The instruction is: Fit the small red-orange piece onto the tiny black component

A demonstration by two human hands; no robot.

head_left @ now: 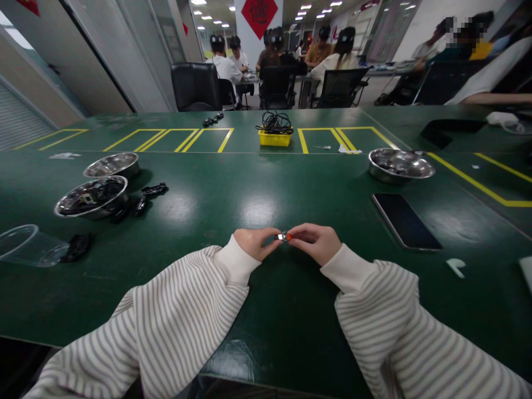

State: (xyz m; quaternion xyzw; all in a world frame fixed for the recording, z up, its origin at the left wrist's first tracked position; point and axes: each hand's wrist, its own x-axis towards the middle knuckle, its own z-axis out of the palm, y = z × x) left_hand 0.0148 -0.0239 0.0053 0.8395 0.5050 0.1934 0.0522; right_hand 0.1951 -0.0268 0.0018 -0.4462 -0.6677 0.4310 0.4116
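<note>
My left hand [258, 242] and my right hand [315, 242] meet over the middle of the green table [233, 205]. Between the fingertips of both is a small part with a shiny silver piece [281, 236] on the left and an orange-red piece [288, 236] on the right. The left thumb and finger pinch the silver end; the right fingertips pinch the orange-red end. The two pieces touch or lie very close, and I cannot tell whether they are joined. Fingers cover much of the part, so its exact kind does not show.
Two steel bowls [92, 198], one with dark parts, stand at left beside loose black pieces [154, 189] and a tipped clear plastic cup [35, 246]. On the right are another steel bowl [384, 173], a phone [406, 221] and a white earbud [456, 267]. A yellow bin [275, 139] holds black cables.
</note>
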